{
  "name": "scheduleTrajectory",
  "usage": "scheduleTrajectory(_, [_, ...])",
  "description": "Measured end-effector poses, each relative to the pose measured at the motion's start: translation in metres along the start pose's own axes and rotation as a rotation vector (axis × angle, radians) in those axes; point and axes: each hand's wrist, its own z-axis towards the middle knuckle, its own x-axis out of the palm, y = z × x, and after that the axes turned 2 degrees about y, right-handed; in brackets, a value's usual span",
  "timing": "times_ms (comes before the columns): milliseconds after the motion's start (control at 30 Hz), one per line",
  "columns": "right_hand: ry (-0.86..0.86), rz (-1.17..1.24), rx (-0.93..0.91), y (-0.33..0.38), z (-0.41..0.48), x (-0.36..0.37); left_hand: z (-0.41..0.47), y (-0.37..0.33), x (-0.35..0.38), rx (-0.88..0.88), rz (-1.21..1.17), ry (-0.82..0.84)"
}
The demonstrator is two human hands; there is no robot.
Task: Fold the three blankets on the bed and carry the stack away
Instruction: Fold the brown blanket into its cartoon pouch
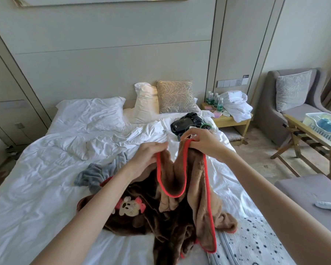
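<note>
Head view: left hand point(147, 155) and right hand point(203, 140) are pinching the brown blanket point(180, 217) by its red trim, lifting it off the bed point(46, 169), likely to match corners for folding.

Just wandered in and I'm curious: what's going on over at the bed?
A person is sorting out blankets on the bed. The left hand and right hand each pinch the red trim of a brown blanket, lifting one edge while the rest lies heaped on the sheets. A grey blanket sits crumpled beside it, and a spotted blanket lies near the bed's right edge. Nothing looks folded yet.
</note>
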Motion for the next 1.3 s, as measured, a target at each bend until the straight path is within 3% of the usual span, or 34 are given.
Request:
scheduleTrajectory(133, [-0.016,0.074,0.000,0.013,0.010,0.013,-0.007,0.006,0.026,0.026,0.433,0.026])
scheduleTrajectory(267, [0.046,0.146,0.055,0.017,0.014,0.019,-0.009,0.013,0.027,0.122,0.671,-0.139])
scheduleTrajectory(433, [0.147,0.096,0.119,0.025,0.016,0.029,-0.011,0.007,0.020,0.071,0.482,-0.041])
scheduleTrajectory(600, [0.076,0.077,0.094,0.023,0.020,0.027,-0.007,0.014,0.020,0.117,0.442,-0.182])
scheduleTrajectory(667, [0.122,0.056,0.123,0.016,0.020,0.019,-0.010,0.012,0.015,0.135,0.411,-0.207])
scheduleTrajectory(800, [0.306,0.028,0.149,-0.001,0.017,0.014,-0.020,-0.008,0.008,0.089,0.354,0.002])
scheduleTrajectory(900, [0.534,0.136,0.077,-0.003,0.015,0.025,-0.028,-0.026,0.011,0.109,0.467,0.187])
scheduleTrajectory(1000, [0.697,0.202,0.124,-0.001,0.019,0.037,-0.034,-0.044,0.008,0.113,0.569,0.251])
scheduleTrajectory(1100, [0.747,-0.035,0.122,0.003,0.030,0.050,-0.043,-0.052,-0.010,0.077,0.607,0.239])
scheduleTrajectory(1167, [0.682,-0.296,0.061,0.002,0.038,0.060,-0.050,-0.051,-0.027,0.041,0.624,0.197])
scheduleTrajectory(1300, [0.533,-0.568,0.020,-0.015,0.045,0.077,-0.067,-0.042,-0.056,0.014,0.656,0.106])
